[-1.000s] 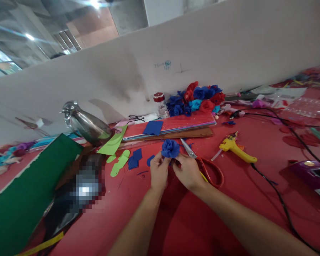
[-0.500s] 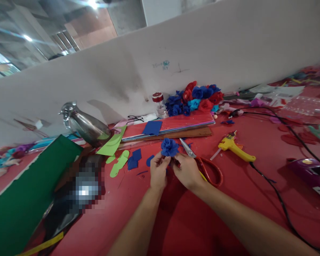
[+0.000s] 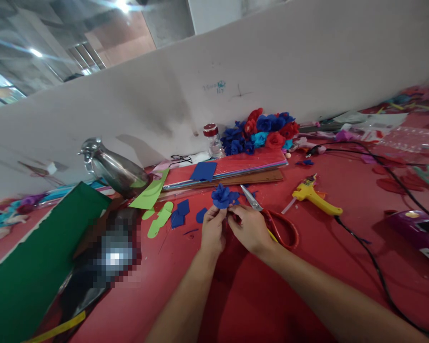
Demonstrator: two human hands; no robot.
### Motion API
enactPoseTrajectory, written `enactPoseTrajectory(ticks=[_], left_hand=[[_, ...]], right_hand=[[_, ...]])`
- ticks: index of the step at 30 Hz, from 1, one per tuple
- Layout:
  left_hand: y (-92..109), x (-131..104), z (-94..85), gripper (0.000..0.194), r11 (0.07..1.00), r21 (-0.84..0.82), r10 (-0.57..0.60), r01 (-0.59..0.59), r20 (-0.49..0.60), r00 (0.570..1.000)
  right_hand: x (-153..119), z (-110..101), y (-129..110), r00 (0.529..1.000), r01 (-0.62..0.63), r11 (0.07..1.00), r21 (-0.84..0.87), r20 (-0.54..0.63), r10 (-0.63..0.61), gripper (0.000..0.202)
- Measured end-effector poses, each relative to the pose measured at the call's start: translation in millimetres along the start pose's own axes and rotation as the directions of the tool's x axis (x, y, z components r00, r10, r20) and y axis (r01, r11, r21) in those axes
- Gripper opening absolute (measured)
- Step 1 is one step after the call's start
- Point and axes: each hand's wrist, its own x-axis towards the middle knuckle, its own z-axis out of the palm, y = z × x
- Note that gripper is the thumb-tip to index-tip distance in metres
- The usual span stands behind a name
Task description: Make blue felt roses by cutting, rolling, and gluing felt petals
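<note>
A ruffled blue paper flower (image 3: 220, 196) is pinched between the thumb and fingers of my left hand (image 3: 213, 228). My right hand (image 3: 250, 227) is closed at the flower's lower right side, its fingertips together on the base. One blue petal (image 3: 233, 197) sticks out on the right, just above those fingertips; whether it is fixed to the flower I cannot tell. Scissors with red handles (image 3: 279, 227) lie partly behind my right hand, blades pointing up and left. Left of my hands are blue paper pieces (image 3: 180, 213) and light green cut-outs (image 3: 160, 220).
A yellow glue gun (image 3: 316, 198) with a black cord lies to the right. Behind are stacked coloured sheets (image 3: 236, 167), a glass jar (image 3: 213, 141) and a heap of red and blue paper flowers (image 3: 259, 131). A metal jug (image 3: 114, 166) leans at left, near a green board (image 3: 32, 267).
The flower has shifted slightly left and tilted, so a petal now shows at its right. My right fingertips have moved a little left along the base.
</note>
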Motion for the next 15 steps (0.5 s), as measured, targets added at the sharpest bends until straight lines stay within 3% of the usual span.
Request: enactPoseTrajectory(ticks=[3,5,12,15], left_hand=[[3.2,0.5,0.0,0.031,0.980,-0.100,-0.172,0.170,-0.010,0.985],[4.5,1.3,-1.4,0.031,0.966,-0.141,-0.218,0.215,-0.003,0.976],[4.3,3.0,-5.1,0.022,0.973,-0.106,-0.204,0.206,0.022,0.979],[3.5,2.7,-4.1,0.023,0.980,-0.112,-0.169,0.166,-0.015,0.986]], right_hand=[[-0.4,0.2,-1.5,1.000,-0.007,1.000,-0.022,-0.011,0.007,0.021],[-0.6,-0.1,-2.4,1.000,-0.007,1.000,-0.023,-0.005,0.007,0.021],[-0.4,-1.1,-1.7,0.999,0.018,1.000,0.017,-0.027,-0.017,0.019],[-0.5,-0.8,-0.9,1.000,0.025,1.000,0.017,-0.011,-0.025,0.019]])
